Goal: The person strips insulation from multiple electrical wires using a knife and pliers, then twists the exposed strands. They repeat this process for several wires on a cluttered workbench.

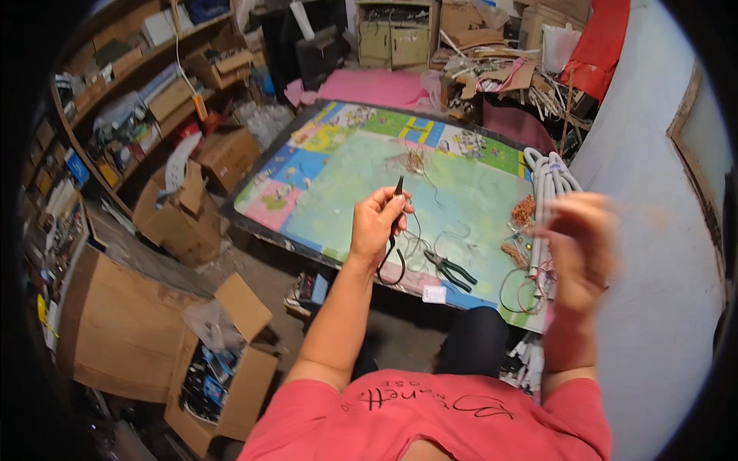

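Your left hand (380, 223) is closed in a fist around a black cord (399, 186), thumb and fingers wrapped on it, raised above the near half of the table (350, 203). The cord's upper end stands out of the top of your fist and points away from you, toward the far side of the table, leaning slightly right. Long axis of this held stretch: roughly fore-and-aft, close to upright in the head view. Below the fist the line is no longer straight; the cord drops toward you and bends round into an open hook near the table's front edge.

Appearance: dark, plain black; upper end tapered to a narrow tip; lower part slim and smoothly curved. Finer detail of the tip too small to read.

Your right hand (580, 250) is raised at the table's right side, fingers curved, strongly motion-blurred; cannot tell whether it holds anything. Beyond it lie pale grey tubes (549, 173).

Near the left hand, on the table: pliers (451, 270) with dark green handles pointing toward you and rightward; a small white paper (434, 294); farther off, a tangle of thin wires (411, 160).
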Demonstrator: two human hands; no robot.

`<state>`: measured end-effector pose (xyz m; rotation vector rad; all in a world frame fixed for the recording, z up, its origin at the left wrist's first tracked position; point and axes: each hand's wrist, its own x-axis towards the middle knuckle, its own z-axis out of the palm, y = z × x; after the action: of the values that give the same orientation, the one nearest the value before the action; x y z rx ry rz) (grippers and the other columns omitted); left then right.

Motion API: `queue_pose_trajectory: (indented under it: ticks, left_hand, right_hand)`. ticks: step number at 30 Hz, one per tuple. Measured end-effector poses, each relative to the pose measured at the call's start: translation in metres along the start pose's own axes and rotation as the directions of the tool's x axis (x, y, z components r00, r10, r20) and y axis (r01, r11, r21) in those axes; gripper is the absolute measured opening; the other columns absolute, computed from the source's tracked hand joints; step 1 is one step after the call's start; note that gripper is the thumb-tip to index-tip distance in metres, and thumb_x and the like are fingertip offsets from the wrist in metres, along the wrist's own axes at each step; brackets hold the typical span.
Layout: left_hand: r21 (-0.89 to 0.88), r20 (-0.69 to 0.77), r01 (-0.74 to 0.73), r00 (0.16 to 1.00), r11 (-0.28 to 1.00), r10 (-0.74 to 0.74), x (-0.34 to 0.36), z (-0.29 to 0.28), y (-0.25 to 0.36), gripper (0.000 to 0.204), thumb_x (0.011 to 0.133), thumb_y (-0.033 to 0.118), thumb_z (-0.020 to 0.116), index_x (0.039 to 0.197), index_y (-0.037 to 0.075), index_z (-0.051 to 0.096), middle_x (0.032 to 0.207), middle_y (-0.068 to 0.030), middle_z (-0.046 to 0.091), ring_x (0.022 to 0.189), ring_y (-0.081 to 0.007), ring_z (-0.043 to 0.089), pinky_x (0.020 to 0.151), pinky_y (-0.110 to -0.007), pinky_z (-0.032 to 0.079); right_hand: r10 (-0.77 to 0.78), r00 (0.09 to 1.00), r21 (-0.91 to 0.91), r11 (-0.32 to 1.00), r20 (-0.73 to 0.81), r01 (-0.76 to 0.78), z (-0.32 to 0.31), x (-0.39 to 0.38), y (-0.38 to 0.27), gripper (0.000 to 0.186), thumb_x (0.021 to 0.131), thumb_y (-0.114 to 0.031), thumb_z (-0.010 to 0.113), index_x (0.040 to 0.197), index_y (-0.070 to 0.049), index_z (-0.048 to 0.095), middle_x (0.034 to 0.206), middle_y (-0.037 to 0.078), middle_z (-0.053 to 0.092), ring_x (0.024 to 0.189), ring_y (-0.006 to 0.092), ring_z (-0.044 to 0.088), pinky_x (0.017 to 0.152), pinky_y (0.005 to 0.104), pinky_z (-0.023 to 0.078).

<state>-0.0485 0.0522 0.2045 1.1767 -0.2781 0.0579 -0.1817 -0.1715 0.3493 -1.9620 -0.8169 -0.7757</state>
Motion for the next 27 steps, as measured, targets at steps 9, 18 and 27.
queue_pose_trajectory:
  ticks: [9, 18, 27]
  left_hand:
    - [0.013, 0.07, 0.094, 0.993, 0.996, -0.095, 0.002, 0.0, -0.024, 0.012, 0.091, 0.011, 0.059, 0.097, 0.002, 0.064, 0.069, 0.0007, 0.057, 0.056, -0.0057, 0.052, 0.05, -0.019, 0.039]
    - [-0.103, -0.081, 0.14, 0.986, 0.985, -0.148, 0.036, -0.032, -0.08, 0.008, 0.091, 0.009, 0.059, 0.09, 0.001, 0.061, 0.068, 0.0025, 0.055, 0.053, -0.0026, 0.047, 0.045, -0.018, 0.035]
    - [-0.122, -0.203, 0.323, 0.917, 0.938, -0.342, 0.047, -0.065, -0.132, 0.015, 0.091, 0.016, 0.061, 0.081, 0.005, 0.059, 0.058, 0.0044, 0.048, 0.047, -0.0033, 0.041, 0.042, -0.02, 0.029]
  right_hand:
    - [0.436, 0.865, 0.149, 0.865, 0.25, -0.479, 0.141, -0.019, 0.151, 0.011, 0.087, -0.003, 0.059, 0.095, 0.002, 0.064, 0.088, 0.013, 0.058, 0.065, 0.0195, 0.066, 0.057, 0.0281, 0.05]
    - [0.508, 0.861, 0.231, 0.837, 0.008, -0.496, 0.199, -0.029, 0.195, 0.005, 0.086, 0.0, 0.061, 0.088, 0.002, 0.065, 0.081, 0.01, 0.059, 0.066, 0.0165, 0.069, 0.05, 0.025, 0.05]
    - [0.391, 0.92, 0.007, 0.92, 0.004, -0.391, 0.246, -0.041, 0.244, 0.009, 0.08, 0.002, 0.066, 0.088, -0.001, 0.067, 0.079, 0.009, 0.059, 0.065, 0.0175, 0.065, 0.055, 0.0273, 0.05]
